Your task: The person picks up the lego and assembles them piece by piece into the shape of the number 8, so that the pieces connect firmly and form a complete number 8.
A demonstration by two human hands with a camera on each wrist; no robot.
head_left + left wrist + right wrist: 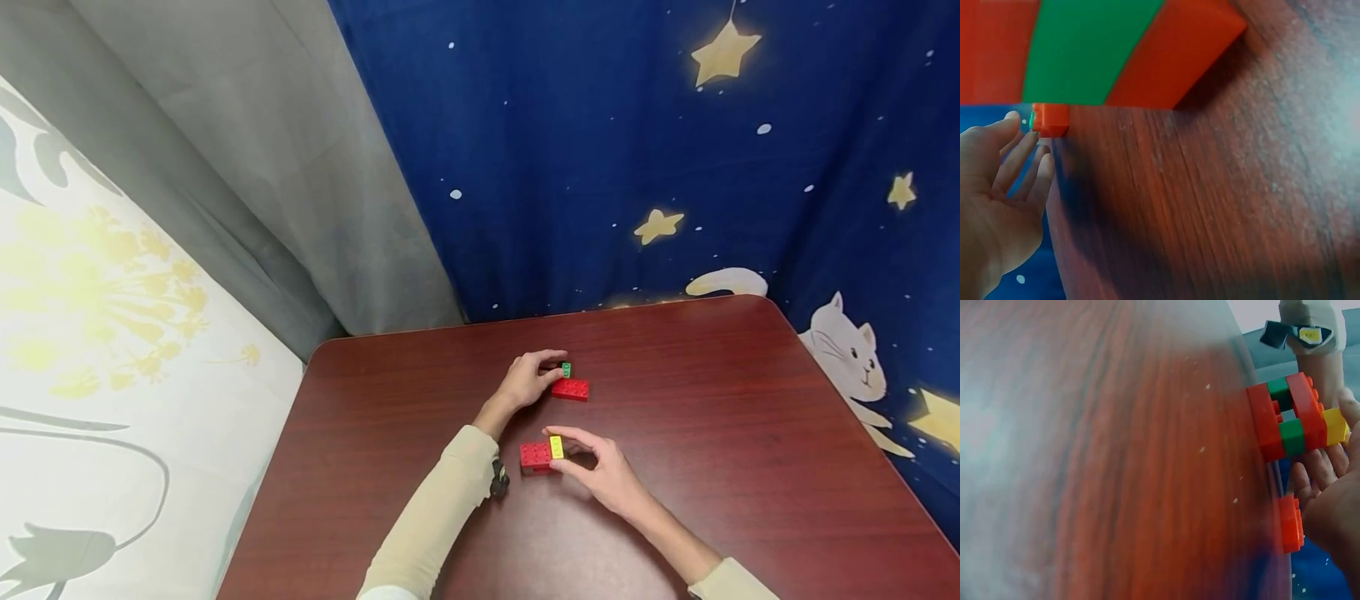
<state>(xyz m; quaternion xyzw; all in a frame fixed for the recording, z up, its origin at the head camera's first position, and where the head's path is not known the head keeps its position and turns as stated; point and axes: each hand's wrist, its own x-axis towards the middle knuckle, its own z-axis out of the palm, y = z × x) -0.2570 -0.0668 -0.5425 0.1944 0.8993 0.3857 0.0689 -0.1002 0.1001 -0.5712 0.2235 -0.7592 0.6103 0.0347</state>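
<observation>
In the head view my right hand (603, 475) pinches a small yellow toy brick (556, 447) between thumb and fingers. It sits at the right end of a red-topped stack (534, 455). From the right wrist, that stack shows two long red bricks (1266, 425) with green bricks (1292, 437) between them, and the yellow brick (1335, 427) against the upper red one's studs. Farther back, my left hand (527, 379) reaches around a small green brick (566, 368), fingers spread; in the left wrist view a gap shows beside the thumb. A loose red brick (572, 390) lies beside the green one.
The dark reddish wooden table (390, 433) has a rounded rear edge. A blue star-patterned curtain (570, 167) and a grey curtain (247, 150) hang behind it. My left forearm (442, 500) lies along the left side of the stack.
</observation>
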